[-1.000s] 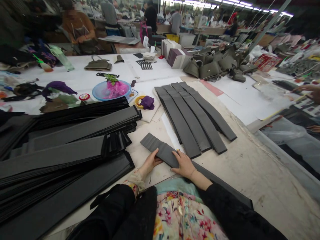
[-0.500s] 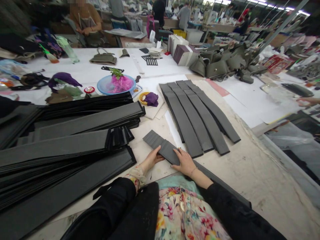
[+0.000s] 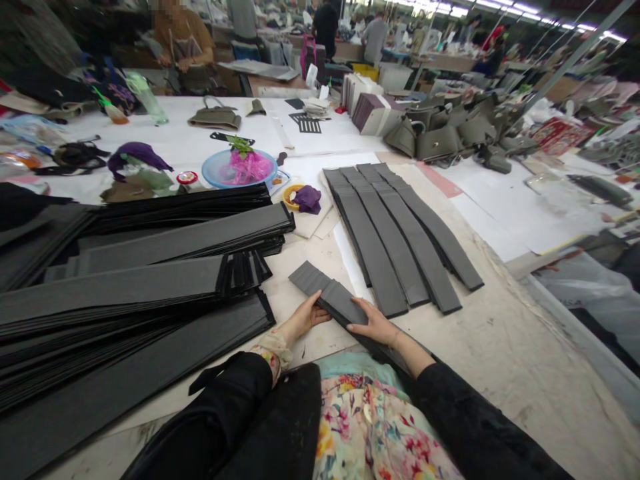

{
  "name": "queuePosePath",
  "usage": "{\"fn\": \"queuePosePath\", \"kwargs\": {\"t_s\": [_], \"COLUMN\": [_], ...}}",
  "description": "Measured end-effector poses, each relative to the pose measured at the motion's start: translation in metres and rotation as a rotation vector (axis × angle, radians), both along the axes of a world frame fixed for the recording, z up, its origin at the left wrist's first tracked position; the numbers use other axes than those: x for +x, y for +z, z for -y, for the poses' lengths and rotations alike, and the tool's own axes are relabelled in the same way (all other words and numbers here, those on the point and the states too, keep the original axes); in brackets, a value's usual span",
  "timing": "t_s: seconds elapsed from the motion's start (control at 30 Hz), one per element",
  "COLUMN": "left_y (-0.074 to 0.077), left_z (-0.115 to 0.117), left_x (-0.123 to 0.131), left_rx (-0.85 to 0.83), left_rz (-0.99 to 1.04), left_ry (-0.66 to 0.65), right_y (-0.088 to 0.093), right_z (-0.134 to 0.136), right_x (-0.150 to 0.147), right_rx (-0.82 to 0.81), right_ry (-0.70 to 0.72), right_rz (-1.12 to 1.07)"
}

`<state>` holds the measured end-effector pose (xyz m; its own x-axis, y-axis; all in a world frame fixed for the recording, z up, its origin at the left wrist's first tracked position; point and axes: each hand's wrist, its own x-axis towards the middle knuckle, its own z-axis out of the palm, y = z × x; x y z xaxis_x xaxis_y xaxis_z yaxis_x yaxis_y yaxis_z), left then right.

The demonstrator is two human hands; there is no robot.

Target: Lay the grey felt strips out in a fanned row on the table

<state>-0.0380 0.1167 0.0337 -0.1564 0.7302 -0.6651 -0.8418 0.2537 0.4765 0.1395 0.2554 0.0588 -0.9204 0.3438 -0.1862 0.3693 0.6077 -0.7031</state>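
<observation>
A long dark grey leather-like strip lies angled across the bench in front of me, its near end running down towards my lap. My left hand grips its near edge from the left. My right hand holds the same edge a little further along, with the fingers over the strip. Part of the strip is hidden under my right hand and forearm. Just past my right hand lie several similar strips, fanned side by side. Large stacks of black strips sit to the left of my left hand.
The pale, scuffed bench runs to the right. Further off stand a blue bowl with pink material, a yellow dish holding purple cloth, and olive handbags. A co-worker sits beyond the table.
My right hand has slid from the top of the strip towards its near edge. The whole view has shifted slightly, and the fanned strips and stacks have not visibly moved.
</observation>
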Motion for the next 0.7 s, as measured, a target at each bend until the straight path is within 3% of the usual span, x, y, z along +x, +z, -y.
{"fn": "queuePosePath", "kwargs": {"t_s": [0.13, 0.47, 0.7], "left_y": [0.001, 0.000, 0.000], "left_z": [0.001, -0.002, -0.003], "left_x": [0.002, 0.011, 0.011], "left_rx": [0.001, -0.050, -0.052], "left_rz": [-0.028, -0.146, -0.128], "left_ry": [0.029, 0.136, 0.132], "right_y": [0.002, 0.001, 0.001], "right_z": [0.001, 0.019, 0.022], "right_x": [-0.002, 0.013, 0.018], "right_rx": [0.028, 0.337, 0.398], "right_ry": [0.011, -0.037, -0.041], "right_rz": [0.011, 0.180, 0.222]}}
